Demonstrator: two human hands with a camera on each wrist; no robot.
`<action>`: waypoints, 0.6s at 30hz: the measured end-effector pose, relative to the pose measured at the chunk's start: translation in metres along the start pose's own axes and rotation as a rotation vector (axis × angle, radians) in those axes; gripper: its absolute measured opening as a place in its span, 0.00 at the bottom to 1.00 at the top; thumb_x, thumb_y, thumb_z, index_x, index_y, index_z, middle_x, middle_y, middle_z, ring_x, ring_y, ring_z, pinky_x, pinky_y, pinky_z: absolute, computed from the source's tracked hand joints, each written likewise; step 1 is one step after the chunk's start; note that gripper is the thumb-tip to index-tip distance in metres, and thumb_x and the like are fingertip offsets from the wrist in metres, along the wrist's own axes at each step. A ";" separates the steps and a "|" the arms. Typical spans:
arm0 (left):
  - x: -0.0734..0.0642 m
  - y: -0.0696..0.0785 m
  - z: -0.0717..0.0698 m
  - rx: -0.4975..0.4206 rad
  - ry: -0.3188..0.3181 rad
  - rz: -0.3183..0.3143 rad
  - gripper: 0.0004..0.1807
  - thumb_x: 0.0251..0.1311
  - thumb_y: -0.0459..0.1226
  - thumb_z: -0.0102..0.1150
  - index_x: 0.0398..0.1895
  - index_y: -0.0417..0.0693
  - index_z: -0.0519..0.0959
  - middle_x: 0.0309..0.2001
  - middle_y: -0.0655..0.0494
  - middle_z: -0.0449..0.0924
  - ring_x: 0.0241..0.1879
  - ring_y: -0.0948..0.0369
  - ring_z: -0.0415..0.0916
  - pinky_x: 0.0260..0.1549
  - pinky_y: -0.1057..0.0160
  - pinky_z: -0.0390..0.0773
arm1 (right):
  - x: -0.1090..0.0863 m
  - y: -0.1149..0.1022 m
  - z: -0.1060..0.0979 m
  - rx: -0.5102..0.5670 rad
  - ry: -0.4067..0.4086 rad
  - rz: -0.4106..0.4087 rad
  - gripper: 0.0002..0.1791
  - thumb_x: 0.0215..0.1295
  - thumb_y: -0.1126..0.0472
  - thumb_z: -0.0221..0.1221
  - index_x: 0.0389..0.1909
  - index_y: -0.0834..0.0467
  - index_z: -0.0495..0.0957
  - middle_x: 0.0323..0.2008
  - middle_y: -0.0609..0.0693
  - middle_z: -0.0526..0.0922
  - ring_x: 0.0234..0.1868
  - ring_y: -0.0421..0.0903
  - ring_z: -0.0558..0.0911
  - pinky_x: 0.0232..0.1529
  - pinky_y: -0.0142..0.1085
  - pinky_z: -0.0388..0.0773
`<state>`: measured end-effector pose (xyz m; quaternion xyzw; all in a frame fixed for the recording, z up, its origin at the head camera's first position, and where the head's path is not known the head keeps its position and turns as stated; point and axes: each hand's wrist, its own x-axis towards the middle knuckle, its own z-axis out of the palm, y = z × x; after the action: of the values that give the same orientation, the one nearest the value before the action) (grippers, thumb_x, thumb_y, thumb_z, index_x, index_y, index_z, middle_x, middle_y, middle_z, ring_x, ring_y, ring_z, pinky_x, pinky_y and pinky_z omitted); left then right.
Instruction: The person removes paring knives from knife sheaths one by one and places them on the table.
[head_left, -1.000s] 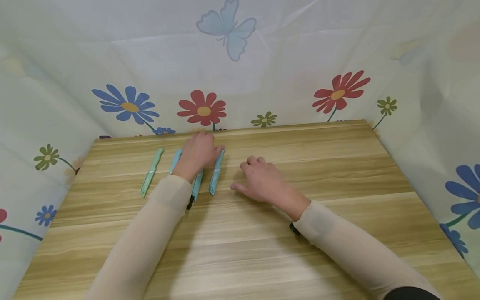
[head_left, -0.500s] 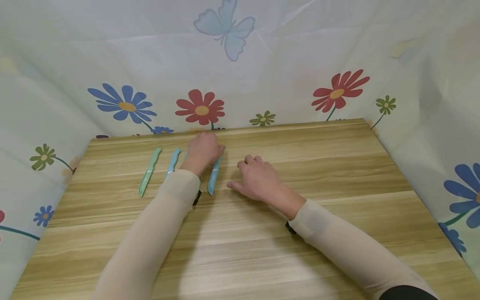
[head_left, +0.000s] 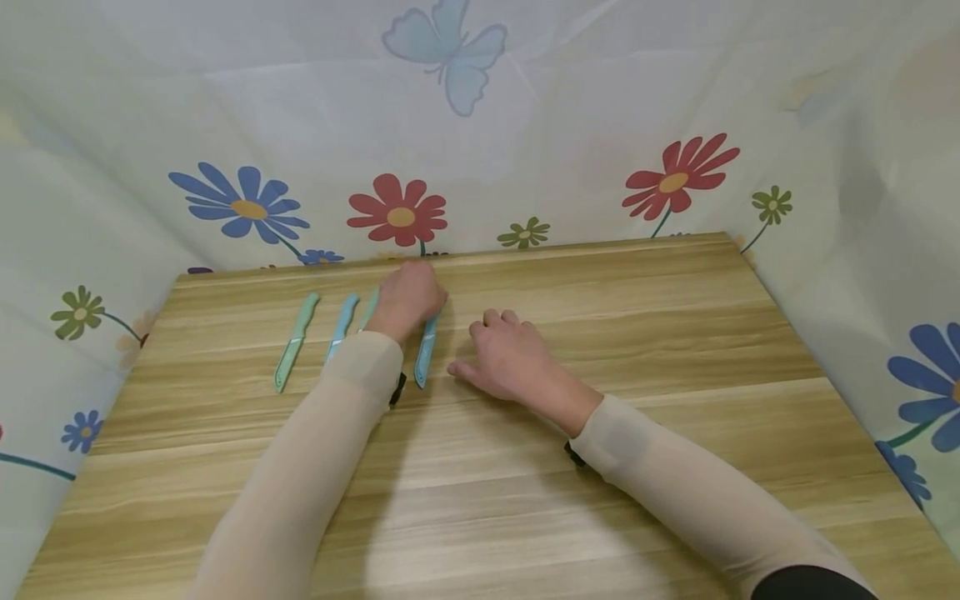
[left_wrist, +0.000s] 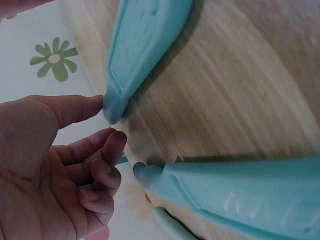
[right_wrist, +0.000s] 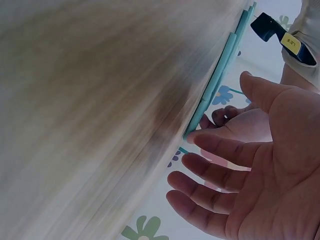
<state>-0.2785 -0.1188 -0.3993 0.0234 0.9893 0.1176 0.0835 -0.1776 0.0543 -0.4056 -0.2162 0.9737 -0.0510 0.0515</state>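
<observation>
Several small knives, their blade ends covered in matching colours, lie in a spaced row on the table. My left hand (head_left: 411, 300) is over the handle end of the rightmost blue knife (head_left: 424, 358). In the left wrist view, the thumb touches this knife's handle end (left_wrist: 116, 107), while the loosely bent fingers stay apart from it. Partly hidden under the left hand and sleeve is a green-handled knife (head_left: 369, 307). Left of it lie a blue knife (head_left: 342, 323) and a green knife (head_left: 296, 343). My right hand (head_left: 513, 358) holds nothing, its fingers relaxed, right of the row.
The wood-grain table (head_left: 637, 333) reaches back to a pale curtain (head_left: 562, 125) with printed flowers and a butterfly. More curtain hangs along both sides. A dark strap with a yellow label (right_wrist: 291, 44) is on the left wrist.
My left hand has shifted slightly right, uncovering more of the second knife's handle and part of the third's. Its fingers look more bent. My right hand has barely moved.
</observation>
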 end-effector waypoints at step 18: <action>0.008 -0.003 0.004 -0.046 -0.024 -0.049 0.14 0.74 0.36 0.50 0.47 0.36 0.82 0.51 0.41 0.80 0.42 0.48 0.78 0.41 0.52 0.81 | 0.005 -0.007 0.003 0.009 0.006 -0.002 0.34 0.72 0.30 0.60 0.48 0.59 0.84 0.45 0.54 0.81 0.49 0.55 0.80 0.53 0.53 0.80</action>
<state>-0.2855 -0.1201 -0.4054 -0.0011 0.9855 0.1379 0.0986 -0.1787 0.0451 -0.4082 -0.2169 0.9733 -0.0560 0.0495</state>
